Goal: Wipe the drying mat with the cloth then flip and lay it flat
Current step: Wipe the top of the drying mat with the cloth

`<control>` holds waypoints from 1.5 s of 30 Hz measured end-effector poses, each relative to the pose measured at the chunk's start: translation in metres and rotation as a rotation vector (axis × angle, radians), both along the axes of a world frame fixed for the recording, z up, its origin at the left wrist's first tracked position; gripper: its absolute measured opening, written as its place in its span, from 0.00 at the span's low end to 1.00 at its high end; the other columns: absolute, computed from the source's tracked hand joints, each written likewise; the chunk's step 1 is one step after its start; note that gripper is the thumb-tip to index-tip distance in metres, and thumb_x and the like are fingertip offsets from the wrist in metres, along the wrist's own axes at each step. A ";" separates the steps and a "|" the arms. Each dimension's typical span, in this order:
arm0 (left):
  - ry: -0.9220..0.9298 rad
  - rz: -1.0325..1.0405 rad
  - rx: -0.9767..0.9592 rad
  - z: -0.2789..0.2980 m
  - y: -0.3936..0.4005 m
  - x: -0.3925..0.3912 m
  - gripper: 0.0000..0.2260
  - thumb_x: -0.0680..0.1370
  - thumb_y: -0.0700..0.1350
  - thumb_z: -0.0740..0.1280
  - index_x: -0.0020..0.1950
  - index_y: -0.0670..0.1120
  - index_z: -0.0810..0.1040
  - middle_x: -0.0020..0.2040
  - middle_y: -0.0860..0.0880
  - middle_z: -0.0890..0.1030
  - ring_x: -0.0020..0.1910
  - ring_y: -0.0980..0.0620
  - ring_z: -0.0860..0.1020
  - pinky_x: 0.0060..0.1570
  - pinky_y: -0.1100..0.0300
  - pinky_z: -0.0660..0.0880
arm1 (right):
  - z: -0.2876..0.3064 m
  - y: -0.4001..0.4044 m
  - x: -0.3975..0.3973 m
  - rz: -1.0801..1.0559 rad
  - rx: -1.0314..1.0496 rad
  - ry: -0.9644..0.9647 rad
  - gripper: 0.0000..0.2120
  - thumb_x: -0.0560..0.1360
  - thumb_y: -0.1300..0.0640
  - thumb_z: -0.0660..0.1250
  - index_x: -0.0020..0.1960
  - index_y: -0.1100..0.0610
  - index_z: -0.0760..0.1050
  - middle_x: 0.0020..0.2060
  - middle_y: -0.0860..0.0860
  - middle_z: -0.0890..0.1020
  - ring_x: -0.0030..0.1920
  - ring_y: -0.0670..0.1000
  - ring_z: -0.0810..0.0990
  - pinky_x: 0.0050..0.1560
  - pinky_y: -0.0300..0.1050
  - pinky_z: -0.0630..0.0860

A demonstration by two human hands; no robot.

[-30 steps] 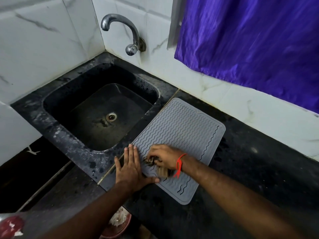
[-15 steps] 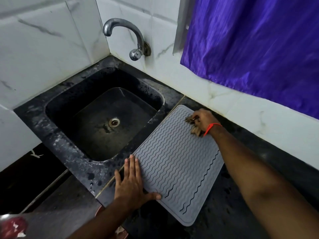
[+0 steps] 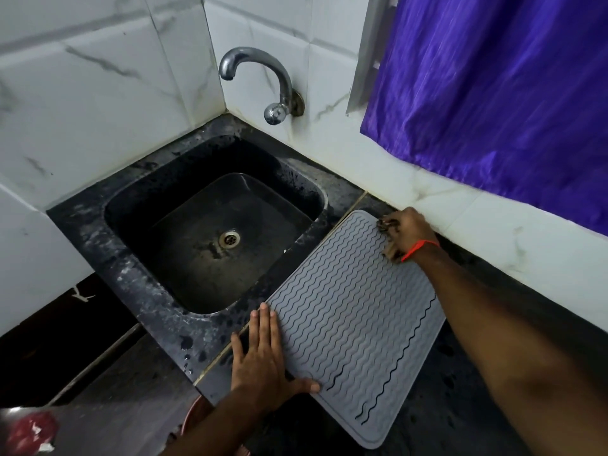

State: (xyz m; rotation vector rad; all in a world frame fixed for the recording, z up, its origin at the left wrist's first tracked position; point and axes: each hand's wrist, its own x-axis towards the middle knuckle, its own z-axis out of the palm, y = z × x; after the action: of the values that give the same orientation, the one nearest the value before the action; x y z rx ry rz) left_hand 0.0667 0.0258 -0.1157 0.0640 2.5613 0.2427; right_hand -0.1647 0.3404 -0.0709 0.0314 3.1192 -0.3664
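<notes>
**Right grip bunches the cloth at the mat's far corner**

The right hand [image 3: 406,230] has its fingers curled round a brownish cloth [image 3: 390,238], holding it bunched and pressed onto the far corner of the mat [image 3: 355,324], close to the wall. A red band [image 3: 419,247] circles that wrist. The left hand [image 3: 263,353] lies flat with its fingers straight and spread; its grip is wide and holds nothing. The palm and thumb press on the mat's near left corner, while the fingers lie along the mat's left edge, partly on the tabletop [image 3: 467,406].

The mat is grey with wavy ridges. It lies flat on the dark tabletop just right of the sink [image 3: 148,311], turned at an angle, its far corner near the wall and its near corner toward the viewer.

The sink is black, with a metal drain [image 3: 229,238] in its floor. A curved metal tap [image 3: 260,80] sticks out of the white tiled wall above it. A purple curtain [image 3: 493,87] hangs at the upper right, its hem above the tabletop. A red blurred thing [image 3: 29,432] shows at the lower left corner; what it is I cannot tell.
</notes>
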 end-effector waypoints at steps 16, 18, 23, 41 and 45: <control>0.145 0.058 0.151 0.011 -0.009 0.010 0.69 0.54 0.83 0.60 0.67 0.49 0.13 0.77 0.52 0.25 0.79 0.53 0.34 0.75 0.34 0.42 | -0.003 -0.193 0.202 0.555 -0.187 -0.373 0.08 0.74 0.63 0.64 0.52 0.63 0.77 0.48 0.56 0.76 0.50 0.56 0.77 0.52 0.48 0.75; 0.135 0.063 0.173 0.014 -0.013 0.011 0.71 0.54 0.82 0.62 0.70 0.48 0.16 0.79 0.53 0.28 0.79 0.54 0.35 0.75 0.34 0.41 | 0.004 -0.180 0.210 0.536 -0.220 -0.450 0.09 0.78 0.61 0.61 0.55 0.61 0.77 0.45 0.50 0.75 0.53 0.56 0.79 0.55 0.49 0.77; 0.047 -0.021 0.144 0.015 -0.017 0.004 0.69 0.58 0.80 0.65 0.75 0.46 0.23 0.78 0.51 0.27 0.78 0.51 0.30 0.73 0.34 0.39 | 0.036 -0.142 0.176 0.662 -0.217 -0.730 0.04 0.76 0.55 0.68 0.50 0.51 0.78 0.44 0.47 0.82 0.43 0.46 0.81 0.46 0.45 0.80; 0.012 -0.085 0.015 0.014 -0.002 -0.001 0.51 0.73 0.74 0.59 0.79 0.50 0.31 0.77 0.37 0.28 0.78 0.38 0.31 0.72 0.29 0.41 | -0.017 -0.114 0.260 0.505 -0.092 -0.226 0.17 0.73 0.60 0.68 0.60 0.51 0.77 0.52 0.48 0.72 0.56 0.51 0.73 0.57 0.46 0.75; -0.019 -0.086 0.031 0.019 0.000 -0.003 0.52 0.73 0.73 0.59 0.79 0.50 0.30 0.76 0.37 0.27 0.77 0.37 0.31 0.72 0.29 0.39 | -0.005 -0.060 0.216 0.345 -0.048 -0.300 0.13 0.76 0.61 0.64 0.58 0.53 0.79 0.55 0.55 0.76 0.56 0.56 0.75 0.54 0.46 0.71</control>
State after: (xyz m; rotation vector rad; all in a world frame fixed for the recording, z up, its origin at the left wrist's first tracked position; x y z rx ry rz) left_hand 0.0637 0.0263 -0.0969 0.1826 2.5294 0.2485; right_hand 0.0514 0.2804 -0.0759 -0.4059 2.7466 -0.3854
